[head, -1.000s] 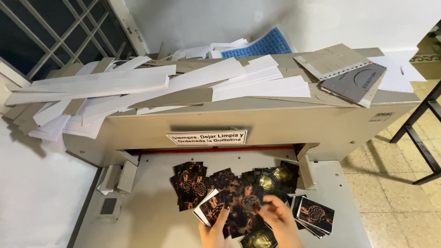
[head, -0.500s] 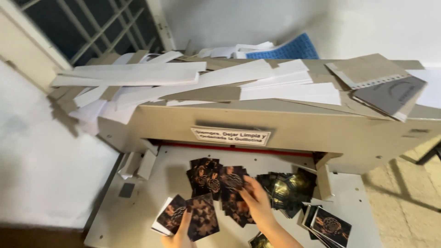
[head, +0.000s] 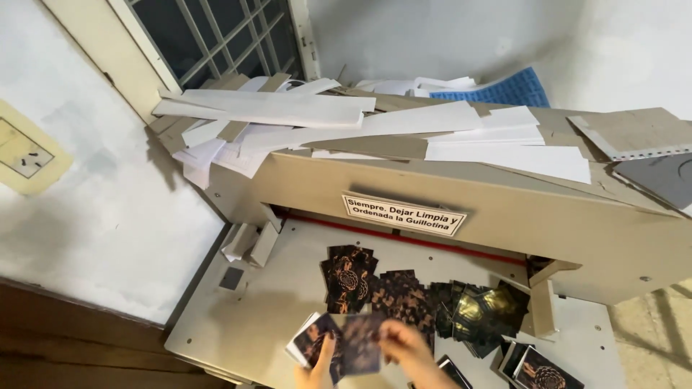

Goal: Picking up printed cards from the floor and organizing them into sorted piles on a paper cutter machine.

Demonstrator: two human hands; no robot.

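Note:
My left hand [head: 317, 367] holds a small stack of dark printed cards [head: 311, 340] at the bottom edge of the view. My right hand [head: 412, 353] pinches one blurred dark card [head: 360, 344] beside that stack. Just beyond the hands, more dark cards [head: 404, 295] with a coppery pattern lie spread on the grey cutter table [head: 252, 317]. Another small pile of cards [head: 540, 371] sits at the lower right. Both hands are cut off by the frame edge.
The beige guillotine body [head: 504, 238] with a white label [head: 404, 215] spans the back of the table. Long white paper strips [head: 288, 112] and brown cardboard offcuts are heaped on top. A barred window [head: 216, 36] and a wall socket [head: 21, 155] are at the left.
The view has swung left and downward. My right hand has come off the spread cards and now holds one card next to the stack in my left hand.

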